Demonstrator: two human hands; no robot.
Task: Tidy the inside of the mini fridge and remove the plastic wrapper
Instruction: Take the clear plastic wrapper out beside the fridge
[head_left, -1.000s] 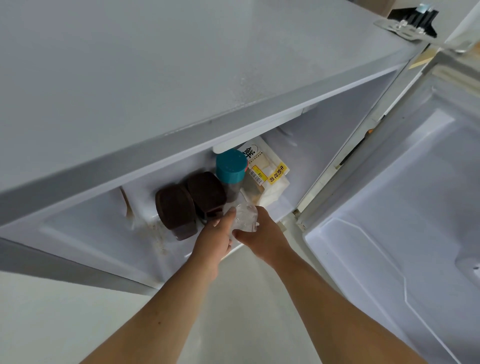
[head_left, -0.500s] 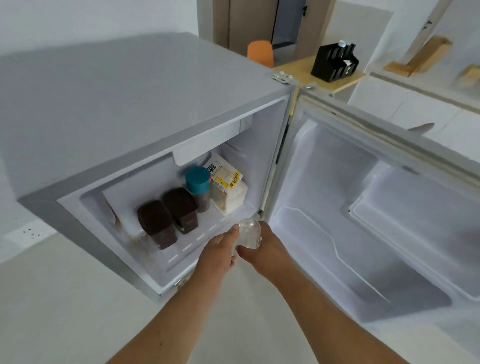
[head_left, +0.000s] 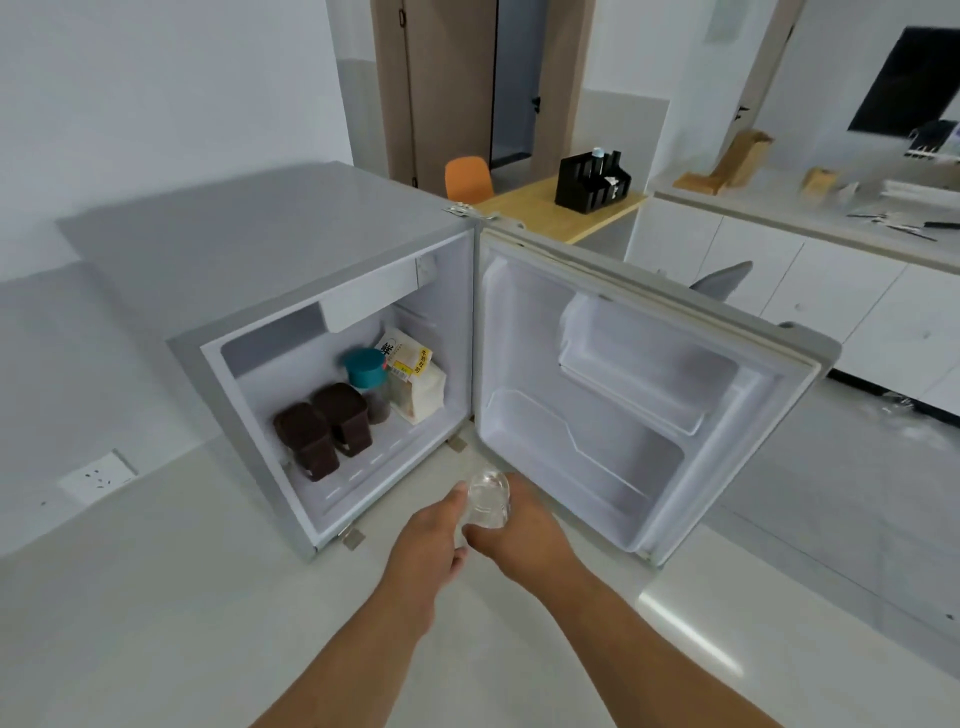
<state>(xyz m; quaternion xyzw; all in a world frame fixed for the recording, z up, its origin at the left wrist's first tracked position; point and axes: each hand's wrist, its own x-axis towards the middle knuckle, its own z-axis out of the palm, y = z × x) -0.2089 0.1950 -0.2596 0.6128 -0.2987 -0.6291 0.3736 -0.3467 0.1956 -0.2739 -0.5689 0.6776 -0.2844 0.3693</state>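
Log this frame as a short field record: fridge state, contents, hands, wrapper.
fridge: mini fridge on the floor, door swung fully open to the right
contents: two brown containers at the front, teal-lidded jar behind them, packaged food at the right
door shelves: nothing visible in them
hands: left hand and right hand together in front of the fridge
wrapper: clear plastic wrapper held between both hands, outside the fridge
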